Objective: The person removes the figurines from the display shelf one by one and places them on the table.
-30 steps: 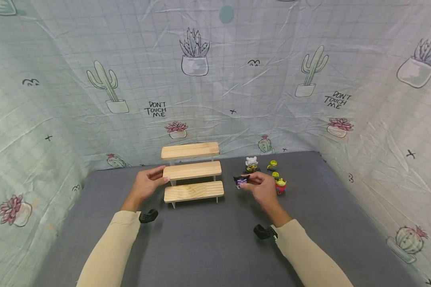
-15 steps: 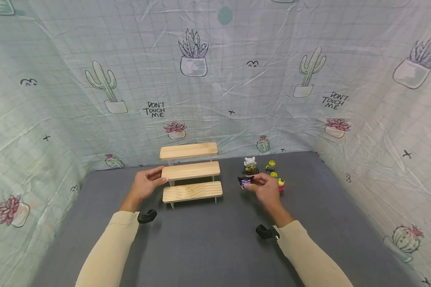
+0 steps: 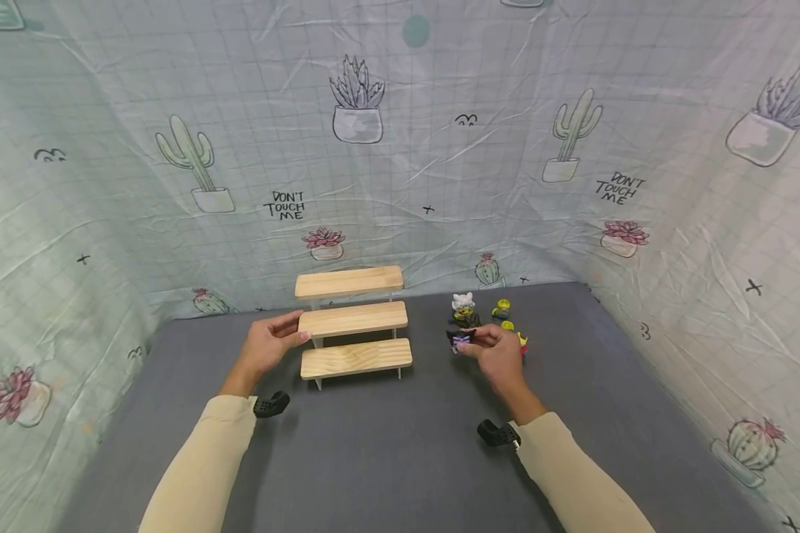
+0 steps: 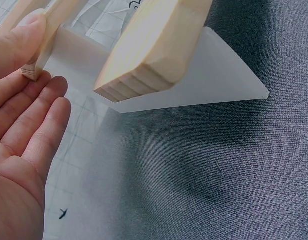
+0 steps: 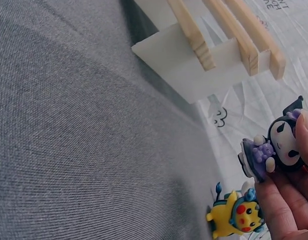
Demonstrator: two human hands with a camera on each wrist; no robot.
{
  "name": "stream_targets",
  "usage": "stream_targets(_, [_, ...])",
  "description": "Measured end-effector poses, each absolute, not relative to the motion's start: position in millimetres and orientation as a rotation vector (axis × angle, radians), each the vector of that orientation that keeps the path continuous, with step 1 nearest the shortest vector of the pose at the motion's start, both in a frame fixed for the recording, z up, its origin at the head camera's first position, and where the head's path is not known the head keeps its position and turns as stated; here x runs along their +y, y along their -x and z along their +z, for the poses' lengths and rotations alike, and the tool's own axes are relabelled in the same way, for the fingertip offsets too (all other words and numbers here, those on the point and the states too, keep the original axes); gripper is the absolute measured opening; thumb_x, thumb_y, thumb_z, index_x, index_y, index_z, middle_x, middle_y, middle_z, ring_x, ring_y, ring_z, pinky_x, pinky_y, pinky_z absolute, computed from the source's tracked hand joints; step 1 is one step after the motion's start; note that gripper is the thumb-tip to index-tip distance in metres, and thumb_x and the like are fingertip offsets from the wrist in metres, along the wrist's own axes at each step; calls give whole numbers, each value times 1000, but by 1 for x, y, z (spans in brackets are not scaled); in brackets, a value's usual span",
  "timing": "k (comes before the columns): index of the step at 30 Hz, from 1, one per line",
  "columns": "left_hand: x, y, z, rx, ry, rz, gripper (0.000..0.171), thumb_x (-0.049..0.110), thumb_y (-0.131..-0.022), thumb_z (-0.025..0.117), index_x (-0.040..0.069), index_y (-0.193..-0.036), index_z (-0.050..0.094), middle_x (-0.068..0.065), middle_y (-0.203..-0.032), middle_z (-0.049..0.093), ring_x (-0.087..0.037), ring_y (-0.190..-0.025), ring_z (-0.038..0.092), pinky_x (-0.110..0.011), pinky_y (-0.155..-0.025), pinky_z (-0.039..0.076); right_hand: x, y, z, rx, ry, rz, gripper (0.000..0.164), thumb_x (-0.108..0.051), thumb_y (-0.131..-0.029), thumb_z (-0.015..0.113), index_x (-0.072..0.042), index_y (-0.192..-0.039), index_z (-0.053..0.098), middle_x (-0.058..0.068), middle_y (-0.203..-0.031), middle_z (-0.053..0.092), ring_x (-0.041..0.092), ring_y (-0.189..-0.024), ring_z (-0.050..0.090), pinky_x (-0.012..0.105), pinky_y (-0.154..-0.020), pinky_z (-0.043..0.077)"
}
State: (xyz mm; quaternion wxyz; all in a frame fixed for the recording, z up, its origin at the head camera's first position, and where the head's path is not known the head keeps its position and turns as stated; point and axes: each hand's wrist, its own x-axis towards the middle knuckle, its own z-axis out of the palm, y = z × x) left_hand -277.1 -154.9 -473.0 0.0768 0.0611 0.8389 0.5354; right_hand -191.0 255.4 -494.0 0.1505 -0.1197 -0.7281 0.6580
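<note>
A three-step display stand (image 3: 355,357) with pale wooden shelves stands left of centre. My left hand (image 3: 264,346) grips the left end of its middle shelf (image 4: 56,20), thumb on top and fingertips beneath. The lowest shelf (image 4: 154,55) sits on a whitish side panel (image 4: 213,70) in the left wrist view. My right hand (image 3: 500,357) pinches a small figurine (image 5: 281,142) with a black hood, white face and purple bear on its front. In the head view the figurine is right of the stand, in front of a white-topped figurine (image 3: 463,305).
Behind my right hand are a small yellow figurine (image 3: 501,309) and another yellow-headed one (image 3: 507,326). A red figurine (image 3: 524,345) is partly hidden by the hand. A cactus-print cloth (image 3: 400,185) encloses the grey tabletop (image 3: 373,451).
My right hand has moved slightly right with the black-hooded figurine, towards the other figurines, covering more of the red one. My left hand stays on the shelf.
</note>
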Motion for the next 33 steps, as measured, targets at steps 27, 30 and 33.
stream_targets(27, [-156, 275, -473, 2489, -199, 1625, 65, 20, -97, 76, 5, -154, 50, -24, -149, 58, -37, -139, 59, -39, -108, 57, 259, 188, -512, -2141, 487, 1751, 24, 9, -77, 86, 11, -96, 70, 26, -102, 79, -6, -77, 68, 10, -64, 56])
stream_targets(30, [-156, 275, -474, 2485, -192, 1629, 65, 19, -97, 77, 4, -155, 50, -24, -149, 58, -37, -138, 59, -38, -107, 58, 260, 187, -513, -2141, 514, 1747, 25, 9, -77, 86, 11, -96, 70, 23, -99, 80, -5, -76, 68, 10, -63, 55])
stream_targets(33, [-156, 275, -474, 2487, -195, 1629, 65, 19, -97, 76, 4, -155, 49, -24, -149, 58, -37, -139, 59, -39, -108, 57, 261, 186, -514, -2121, 523, 1758, 25, 10, -78, 86, 12, -96, 69, 27, -102, 78, -7, -74, 67, 10, -63, 56])
